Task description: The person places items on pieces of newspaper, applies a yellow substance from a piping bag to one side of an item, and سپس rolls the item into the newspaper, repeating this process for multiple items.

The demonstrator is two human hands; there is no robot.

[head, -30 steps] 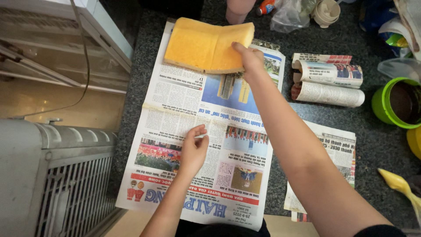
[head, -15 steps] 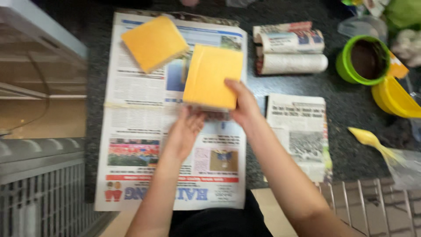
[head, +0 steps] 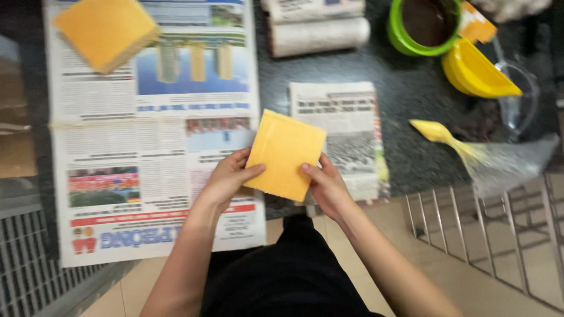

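I hold a square yellow sponge sheet (head: pixel 285 154) up in front of me with both hands. My left hand (head: pixel 226 178) pinches its lower left edge. My right hand (head: pixel 326 186) grips its lower right edge. It hovers above the near edge of a dark counter, between a large spread newspaper (head: pixel 153 126) and a smaller folded newspaper (head: pixel 346 114). A second yellow sponge sheet (head: pixel 106 32) lies on the far left corner of the large newspaper.
Rolled newspapers (head: pixel 317 29) lie at the back. A green cup with dark contents (head: pixel 423 26), a yellow bowl (head: pixel 476 70), a yellow spoon (head: pixel 440 134) and clear plastic (head: pixel 511 158) sit at the right. A wire rack (head: pixel 487 235) is at lower right, a metal grille (head: pixel 29 258) at lower left.
My right hand lifted one sponge sheet off the far stack and brought it toward me. My left hand left the newspaper and took hold of the sheet's other edge.
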